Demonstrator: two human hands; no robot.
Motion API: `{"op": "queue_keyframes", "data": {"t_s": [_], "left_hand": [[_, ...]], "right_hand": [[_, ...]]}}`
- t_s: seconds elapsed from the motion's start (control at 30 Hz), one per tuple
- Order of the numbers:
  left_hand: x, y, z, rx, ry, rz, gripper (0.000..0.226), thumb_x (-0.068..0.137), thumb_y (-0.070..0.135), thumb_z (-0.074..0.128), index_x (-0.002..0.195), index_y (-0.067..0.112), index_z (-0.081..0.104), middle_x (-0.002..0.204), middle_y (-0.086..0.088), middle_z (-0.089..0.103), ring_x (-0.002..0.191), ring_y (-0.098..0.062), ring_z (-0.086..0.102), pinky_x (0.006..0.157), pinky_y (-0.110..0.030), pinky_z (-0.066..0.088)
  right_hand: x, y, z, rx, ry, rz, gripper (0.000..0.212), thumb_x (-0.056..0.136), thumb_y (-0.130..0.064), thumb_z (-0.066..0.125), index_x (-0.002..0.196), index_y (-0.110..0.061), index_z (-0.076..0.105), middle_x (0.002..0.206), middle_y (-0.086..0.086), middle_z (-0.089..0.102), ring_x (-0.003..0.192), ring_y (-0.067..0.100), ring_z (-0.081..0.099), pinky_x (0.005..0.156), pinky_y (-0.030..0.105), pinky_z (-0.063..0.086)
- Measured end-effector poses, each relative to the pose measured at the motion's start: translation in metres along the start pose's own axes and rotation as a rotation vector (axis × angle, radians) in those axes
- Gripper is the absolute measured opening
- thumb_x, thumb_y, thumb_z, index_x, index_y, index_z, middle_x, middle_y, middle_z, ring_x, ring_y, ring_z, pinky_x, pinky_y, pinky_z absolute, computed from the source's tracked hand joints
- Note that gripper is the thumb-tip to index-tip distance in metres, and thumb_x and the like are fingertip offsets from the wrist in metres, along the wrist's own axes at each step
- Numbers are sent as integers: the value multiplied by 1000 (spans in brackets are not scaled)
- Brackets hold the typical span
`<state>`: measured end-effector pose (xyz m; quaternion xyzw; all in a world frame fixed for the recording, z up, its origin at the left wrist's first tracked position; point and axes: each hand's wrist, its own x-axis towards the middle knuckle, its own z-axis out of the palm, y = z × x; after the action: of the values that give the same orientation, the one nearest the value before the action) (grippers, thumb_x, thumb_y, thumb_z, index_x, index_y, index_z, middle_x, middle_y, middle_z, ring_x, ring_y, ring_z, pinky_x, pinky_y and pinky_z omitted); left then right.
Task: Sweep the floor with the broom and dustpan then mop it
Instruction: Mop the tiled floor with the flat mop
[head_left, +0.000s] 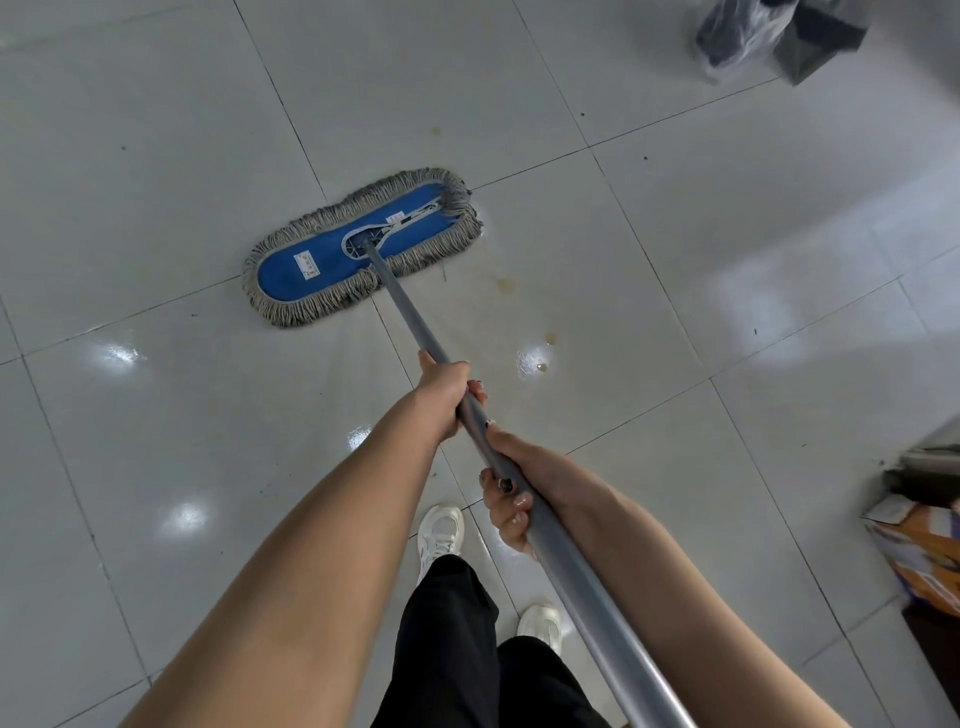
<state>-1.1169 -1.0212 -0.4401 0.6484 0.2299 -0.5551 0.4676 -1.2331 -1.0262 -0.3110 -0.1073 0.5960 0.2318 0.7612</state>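
A flat mop head (358, 247) with a blue pad and grey fringe lies flat on the pale tiled floor (156, 156), slanting from lower left to upper right. Its grey metal handle (410, 319) runs back toward me. My left hand (444, 392) grips the handle further down the pole, fingers curled round it. Just behind it, my right hand (519, 491) holds the handle too, with the fingers wrapped under it. No broom or dustpan is in view.
Yellowish stains (506, 283) and small wet drops (543, 366) mark the tile right of the mop. A dark bin with a plastic bag (769, 36) stands at the top right. Cardboard boxes (919, 551) sit at the right edge. My white shoes (440, 535) are below.
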Motion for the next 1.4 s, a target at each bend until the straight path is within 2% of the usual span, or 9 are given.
{"op": "queue_keyframes", "data": {"t_s": [0.1, 0.3, 0.67, 0.83, 0.9, 1.03, 1.1, 1.23, 1.4], "left_hand": [[-3, -9, 4, 57, 34, 1, 55, 96, 6, 34, 146, 21, 17, 63, -8, 42, 34, -9, 39, 33, -13, 36], [-24, -47, 29, 125, 42, -8, 54, 98, 6, 33, 147, 24, 18, 63, -7, 42, 46, -12, 37, 32, -12, 35], [-100, -189, 129, 251, -36, -87, 54, 99, 9, 33, 147, 25, 15, 62, -6, 46, 47, -13, 42, 47, -24, 38], [-131, -251, 178, 297, -73, -124, 56, 99, 12, 32, 147, 30, 11, 30, 1, 45, 26, -8, 43, 51, -20, 37], [-143, -274, 195, 312, -83, -129, 56, 99, 12, 33, 147, 29, 12, 30, 1, 45, 22, -7, 42, 53, -20, 38], [-158, -307, 219, 365, -107, -131, 56, 98, 12, 32, 147, 28, 10, 25, 2, 42, 44, -13, 46, 56, -22, 39], [-161, -315, 225, 378, -114, -126, 56, 98, 11, 31, 147, 28, 9, 28, 1, 44, 48, -14, 45, 55, -22, 40], [-158, -310, 230, 372, -112, -134, 59, 99, 12, 33, 148, 31, 7, 57, -4, 46, 51, -14, 47, 60, -25, 44], [-152, -292, 236, 354, -121, -132, 64, 100, 13, 33, 150, 33, -2, 59, -5, 46, 52, -14, 47, 63, -26, 45]], "right_hand": [[-2, 9, -9, 7, -16, -2, 47, 90, -51, 54, 68, -11, 42, 40, -4, 41, 22, 3, 34, 28, 8, 29], [-14, 39, -49, 12, -3, -28, 46, 90, -50, 54, 71, -10, 42, 41, -3, 40, 22, 4, 33, 27, 9, 29], [-67, 135, -200, 69, 34, -24, 48, 87, -52, 57, 69, -10, 44, 41, -2, 43, 22, 5, 36, 26, 11, 30], [-91, 174, -268, 108, 73, -41, 47, 88, -51, 57, 69, -10, 43, 42, -2, 39, 23, 6, 34, 27, 11, 29], [-100, 189, -292, 122, 78, -41, 47, 88, -52, 56, 70, -10, 43, 42, -1, 38, 23, 6, 34, 27, 11, 29], [-113, 210, -325, 138, 70, -30, 50, 89, -54, 53, 65, -11, 43, 40, -2, 37, 22, 6, 34, 28, 10, 29], [-115, 213, -333, 144, 70, -26, 51, 89, -54, 51, 65, -11, 43, 39, -2, 36, 22, 6, 33, 28, 10, 28], [-112, 203, -335, 107, 72, -18, 53, 89, -56, 49, 63, -11, 42, 39, -1, 36, 22, 7, 32, 28, 10, 28], [-109, 177, -332, 61, 82, 3, 55, 90, -58, 47, 63, -11, 39, 37, -1, 34, 21, 8, 31, 29, 9, 28]]}}
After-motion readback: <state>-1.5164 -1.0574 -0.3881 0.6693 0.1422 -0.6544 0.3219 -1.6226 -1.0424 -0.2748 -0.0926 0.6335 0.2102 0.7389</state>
